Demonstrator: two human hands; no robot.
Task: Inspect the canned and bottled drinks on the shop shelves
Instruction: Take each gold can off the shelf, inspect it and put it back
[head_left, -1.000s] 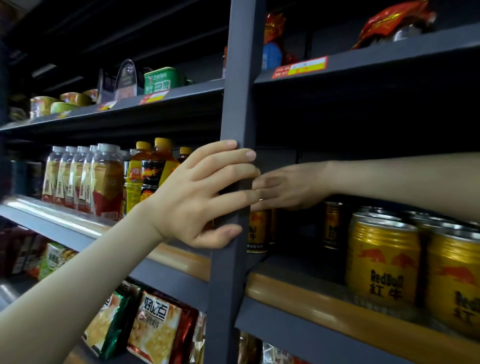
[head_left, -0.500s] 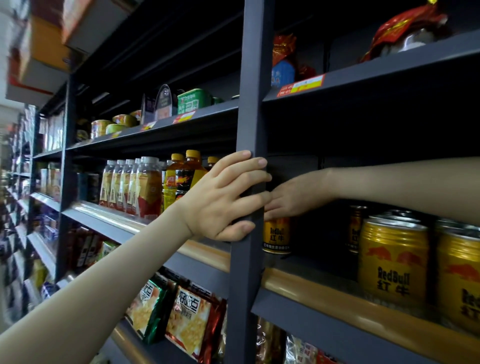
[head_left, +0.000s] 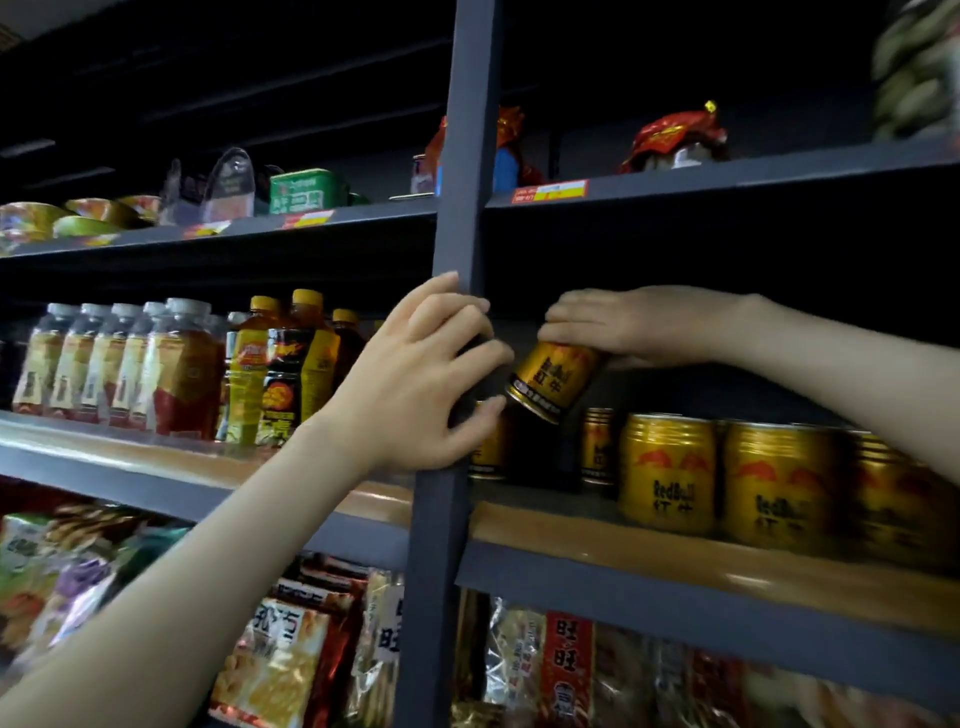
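Left hand (head_left: 410, 384): grip closed around the shelf upright (head_left: 460, 234), bracing.
Right hand (head_left: 623, 325): grip clamped on a tilted Red Bull can (head_left: 553, 379), lifted above the shelf (head_left: 675, 566).
Risk: top-only hold; can might slip onto the standing cans (head_left: 670, 473).

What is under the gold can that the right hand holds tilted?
Under the tilted can is a dark gap, with another gold can standing lower left, partly covered by the left hand and the post.
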